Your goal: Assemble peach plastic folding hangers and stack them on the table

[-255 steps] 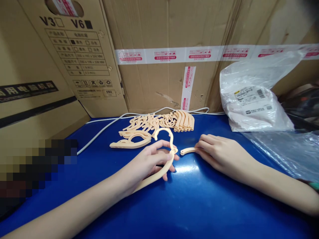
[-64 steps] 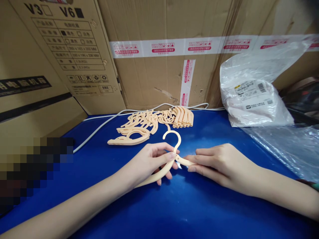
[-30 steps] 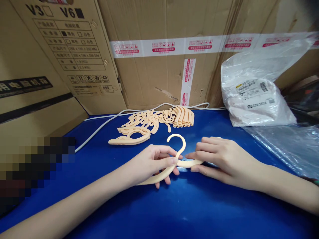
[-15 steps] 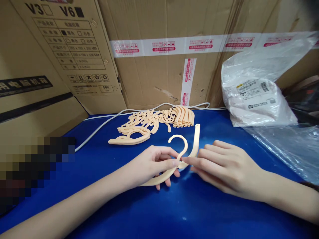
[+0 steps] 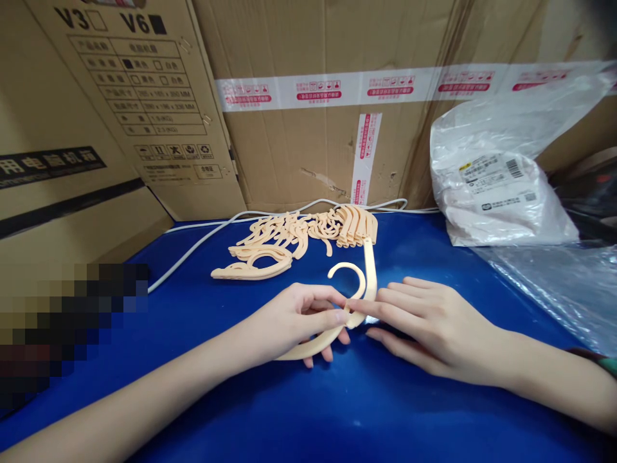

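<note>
A cream-coloured folding hanger point(image 5: 308, 348) is in front of me, with a curved hook point(image 5: 361, 281) at its middle. One hanger arm reaches down-left under my left hand point(image 5: 296, 318); the other arm point(image 5: 370, 267) stands up beside the hook. My left hand pinches the hanger near the joint between thumb and fingers. My right hand point(image 5: 434, 325) has its fingers stretched out. Its index fingertip touches the base of the hook, and its fingers lie against the raised arm. Its thumb is apart, below. The joint is partly covered by fingertips.
A pile of cream hanger parts point(image 5: 270, 235) lies at the back, with a row of curved arms point(image 5: 357, 225) beside it. A white cable point(image 5: 193, 257) runs behind. Cardboard boxes point(image 5: 289, 154) wall the blue table point(image 5: 308, 418). A plastic bag point(image 5: 501, 186) stands right.
The raised hanger arm has swung left, closer to the hook. My right hand has shifted slightly left and its thumb is farther from the fingers. My left hand keeps its pinch.
</note>
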Demonstrator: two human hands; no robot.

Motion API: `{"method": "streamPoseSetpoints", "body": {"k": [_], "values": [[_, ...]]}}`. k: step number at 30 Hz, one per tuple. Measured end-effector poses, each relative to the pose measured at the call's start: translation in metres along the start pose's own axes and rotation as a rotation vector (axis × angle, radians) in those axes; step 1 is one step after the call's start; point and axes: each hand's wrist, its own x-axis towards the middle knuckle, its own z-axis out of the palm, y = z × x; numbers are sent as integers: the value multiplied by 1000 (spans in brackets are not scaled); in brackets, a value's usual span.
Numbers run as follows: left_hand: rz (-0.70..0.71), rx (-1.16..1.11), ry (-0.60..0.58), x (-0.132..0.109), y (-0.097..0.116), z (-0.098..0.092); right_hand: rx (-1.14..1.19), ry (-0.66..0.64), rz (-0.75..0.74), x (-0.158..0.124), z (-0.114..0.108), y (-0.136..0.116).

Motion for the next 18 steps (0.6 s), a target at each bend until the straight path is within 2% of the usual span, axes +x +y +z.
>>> {"method": "streamPoseSetpoints", "body": {"k": [7, 12, 18], "values": [[29, 9, -4, 1, -1, -1, 26, -74, -17, -1, 3, 2], [34, 22, -10, 1, -4, -1, 14, -76, -28, -1, 5, 2], [76, 169, -2, -3, -2, 2, 35, -62, -5, -1, 4, 1]]}}
